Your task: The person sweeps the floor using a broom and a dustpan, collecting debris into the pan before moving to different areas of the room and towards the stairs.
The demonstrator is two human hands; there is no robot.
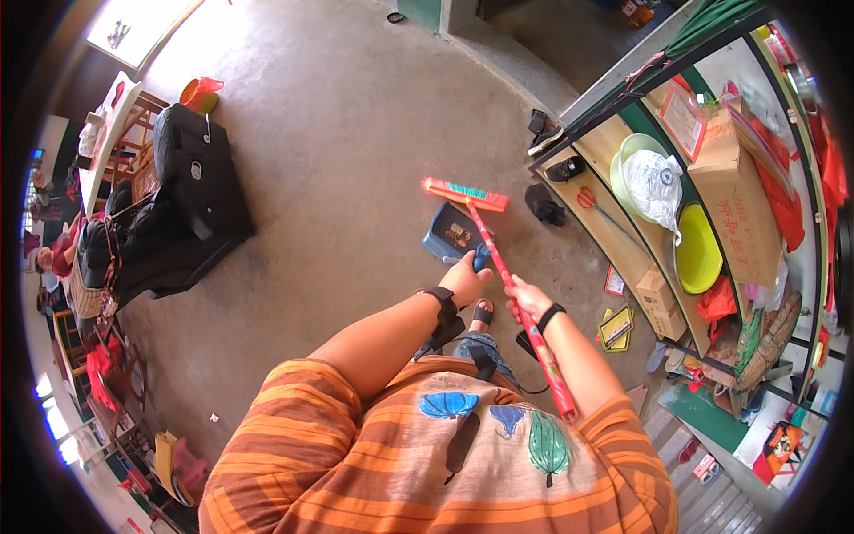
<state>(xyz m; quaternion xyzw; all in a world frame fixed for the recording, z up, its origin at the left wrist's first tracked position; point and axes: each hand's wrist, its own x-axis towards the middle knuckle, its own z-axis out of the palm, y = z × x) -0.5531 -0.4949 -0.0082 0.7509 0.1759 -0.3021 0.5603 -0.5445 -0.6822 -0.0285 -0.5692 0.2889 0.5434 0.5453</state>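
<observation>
My left hand (466, 281) is closed round the handle of a blue dustpan (438, 240). Some brown debris (458, 235) lies inside the pan. In my right hand (528, 299) I grip the red patterned stick of a broom (495, 254), whose end reaches back toward my chest. Just beyond the dustpan is the broom's head (467, 194), orange-red with green and pale bristles. My fingers hide part of both handles.
A black massage chair (191, 200) stands at the left. On the right, a shelf unit holds a cardboard box (734, 191), a green basin (698, 249) and a bagged item (654, 182). Near it on the floor lie a dark crumpled thing (543, 205) and yellow-edged cards (616, 329).
</observation>
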